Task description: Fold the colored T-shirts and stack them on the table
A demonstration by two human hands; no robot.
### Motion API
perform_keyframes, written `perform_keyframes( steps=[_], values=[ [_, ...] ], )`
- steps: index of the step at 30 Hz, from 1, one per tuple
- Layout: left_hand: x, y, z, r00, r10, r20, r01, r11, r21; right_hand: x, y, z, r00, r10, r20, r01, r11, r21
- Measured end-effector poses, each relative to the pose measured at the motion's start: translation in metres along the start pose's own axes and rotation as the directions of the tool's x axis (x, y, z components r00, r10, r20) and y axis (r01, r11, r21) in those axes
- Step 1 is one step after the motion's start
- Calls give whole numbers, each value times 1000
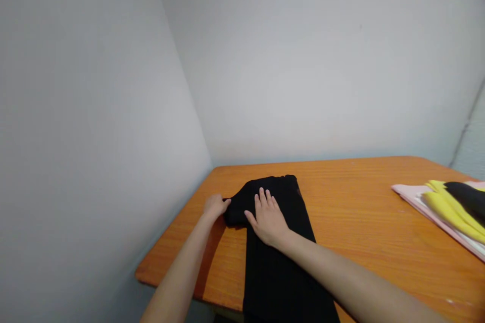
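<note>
A black garment (280,277), apparently a short-sleeved top folded lengthwise, lies on the wooden table with its lower end reaching past the bottom of the view. Its sleeve sticks out to the left. At the tip of that sleeve, my left hand (215,207) pinches the edge between thumb and fingers. My right hand (270,219) rests flat on the upper part of the cloth, fingers spread and pointing away from me.
The orange-brown wooden table (364,212) stands against a pale wall (303,60), with another wall (94,111) close on the left. A pile of pink, white, yellow and black cloth (454,212) lies at the right edge.
</note>
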State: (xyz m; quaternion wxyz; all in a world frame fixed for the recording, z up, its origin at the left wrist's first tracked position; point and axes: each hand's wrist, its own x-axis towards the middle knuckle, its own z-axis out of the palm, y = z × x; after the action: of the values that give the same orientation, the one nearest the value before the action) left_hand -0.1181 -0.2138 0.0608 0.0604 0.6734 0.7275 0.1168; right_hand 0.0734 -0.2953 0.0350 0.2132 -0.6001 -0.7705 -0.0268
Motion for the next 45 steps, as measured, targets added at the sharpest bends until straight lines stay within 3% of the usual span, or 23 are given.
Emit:
perform_keyframes(
  steps=[2,5,8,11,13,16,19,24,28,32,35,38,40,41,43,45],
  values=[
    [3,1,-5,1000,-5,19,6,999,-40,-5,-9,-15,999,-21,-31,21,1000,-16],
    [8,8,-21,998,-20,53,26,993,-111,-19,-31,-30,998,14,63,-11,999,-51],
    [14,23,-41,996,-4,89,20,984,-178,-36,-53,-33,981,47,188,-31,996,-85],
    [23,51,-53,994,45,100,-20,970,-242,-53,-65,-29,964,32,265,-16,998,-64],
    [27,76,-51,991,88,102,-56,958,-280,-62,-70,-27,950,29,312,-17,999,-44],
    [22,112,-33,977,173,123,-123,934,-335,-70,-75,-25,935,-5,355,16,999,-29],
    [3,132,-12,932,317,177,-225,888,-402,-75,-78,-25,927,-9,375,21,999,-28],
    [-38,115,6,786,588,192,-470,769,-433,-78,-79,-35,914,-29,404,27,1000,10],
    [-53,94,21,666,716,209,-689,698,-198,-80,-78,-50,902,-78,425,49,996,78],
    [-52,92,36,643,724,249,-742,670,-31,-96,-74,-50,876,-199,440,142,977,160],
    [-52,96,39,643,731,229,-747,664,-21,-124,-68,-39,844,-430,319,361,897,254],
    [-59,95,33,647,753,116,-755,654,-32,-155,-50,-39,748,-662,52,645,742,184],
    [-68,88,20,628,778,-3,-778,627,-45,-172,-29,-54,687,-723,-70,727,684,58],
    [-74,83,12,612,789,-59,-791,610,-54,-178,-15,-65,681,-725,-102,730,684,7],
    [-87,67,-7,579,806,-123,-816,573,-81,-187,13,-92,724,-683,-96,683,729,-41],
    [-100,49,-24,548,831,-94,-835,538,-112,-192,41,-113,782,-623,-37,622,783,-31]
  ],
)
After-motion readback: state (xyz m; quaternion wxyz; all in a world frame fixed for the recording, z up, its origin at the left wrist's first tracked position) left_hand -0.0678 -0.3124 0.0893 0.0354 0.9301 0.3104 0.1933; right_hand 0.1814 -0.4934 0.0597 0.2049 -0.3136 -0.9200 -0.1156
